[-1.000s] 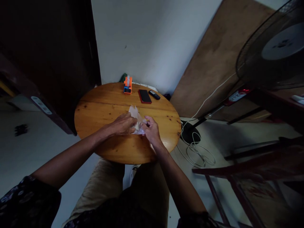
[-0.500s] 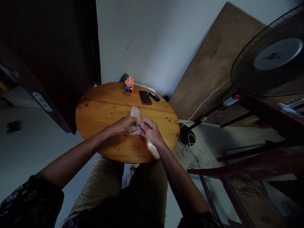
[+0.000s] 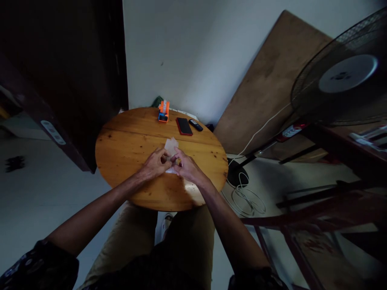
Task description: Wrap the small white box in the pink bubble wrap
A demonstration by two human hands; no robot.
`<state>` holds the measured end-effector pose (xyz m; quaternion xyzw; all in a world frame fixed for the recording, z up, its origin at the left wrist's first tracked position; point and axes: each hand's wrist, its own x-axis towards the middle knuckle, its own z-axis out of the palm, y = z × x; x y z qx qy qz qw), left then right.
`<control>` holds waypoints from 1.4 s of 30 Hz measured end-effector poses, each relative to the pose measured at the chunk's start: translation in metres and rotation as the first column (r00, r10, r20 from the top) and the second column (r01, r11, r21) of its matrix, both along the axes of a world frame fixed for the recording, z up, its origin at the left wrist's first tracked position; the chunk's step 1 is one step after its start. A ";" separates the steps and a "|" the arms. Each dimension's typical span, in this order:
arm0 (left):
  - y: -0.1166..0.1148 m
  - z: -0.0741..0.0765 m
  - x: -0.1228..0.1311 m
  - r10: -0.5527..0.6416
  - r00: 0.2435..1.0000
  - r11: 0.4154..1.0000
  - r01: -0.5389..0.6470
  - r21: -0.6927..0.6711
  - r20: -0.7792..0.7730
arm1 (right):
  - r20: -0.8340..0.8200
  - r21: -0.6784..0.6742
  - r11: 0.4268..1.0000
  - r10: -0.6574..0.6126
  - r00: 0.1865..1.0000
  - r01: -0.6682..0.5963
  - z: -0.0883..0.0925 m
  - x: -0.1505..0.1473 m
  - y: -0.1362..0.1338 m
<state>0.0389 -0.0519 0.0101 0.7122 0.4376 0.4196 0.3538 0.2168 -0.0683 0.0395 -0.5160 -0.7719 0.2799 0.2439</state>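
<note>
Gloss beside matt

The table (image 3: 121, 157) is showing smooth, glossy wood. On it, a pale sheet (image 3: 171, 145) is looking thin and filmy, and an orange dispenser (image 3: 163, 112) plastic. Right of it, a board (image 3: 269, 76) is showing matt wood.

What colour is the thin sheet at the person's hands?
The thin sheet is whitish; it shows best in the head view.

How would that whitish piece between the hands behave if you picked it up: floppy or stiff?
The whitish piece would probably flop, since its far end looks thin and uneven-edged. It is likely light, looking small between the left hand and right hand. Rolling seems unlikely: what shows looks flat.
</note>
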 end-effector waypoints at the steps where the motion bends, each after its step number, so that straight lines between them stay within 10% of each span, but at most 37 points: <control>1: 0.000 0.000 0.003 0.031 0.999 0.999 -0.031 0.012 -0.018 | 0.002 0.006 1.000 -0.012 1.000 0.012 -0.001 0.000 -0.001; 11: 0.003 -0.002 0.015 0.124 0.984 0.991 -0.128 -0.025 -0.127 | -0.331 -0.108 0.993 0.002 0.944 -0.040 -0.013 0.015 -0.003; 15: 0.000 -0.001 0.014 0.127 0.988 0.992 -0.129 -0.018 -0.090 | -0.455 -0.006 0.985 -0.156 0.877 0.172 -0.021 0.029 0.004; 29: -0.012 -0.016 0.018 0.088 0.994 0.949 -0.065 0.308 -0.061 | -0.001 0.389 0.919 -0.069 0.998 0.064 -0.028 0.008 -0.005; 36: -0.011 -0.011 0.018 0.083 0.989 0.952 -0.042 0.303 -0.123 | -0.369 -0.077 0.926 -0.371 0.852 0.370 -0.029 0.030 0.024; 42: -0.014 -0.012 0.020 0.089 0.991 0.954 -0.056 0.295 -0.100 | -0.344 -0.438 0.837 -0.494 0.799 0.329 -0.019 0.023 0.053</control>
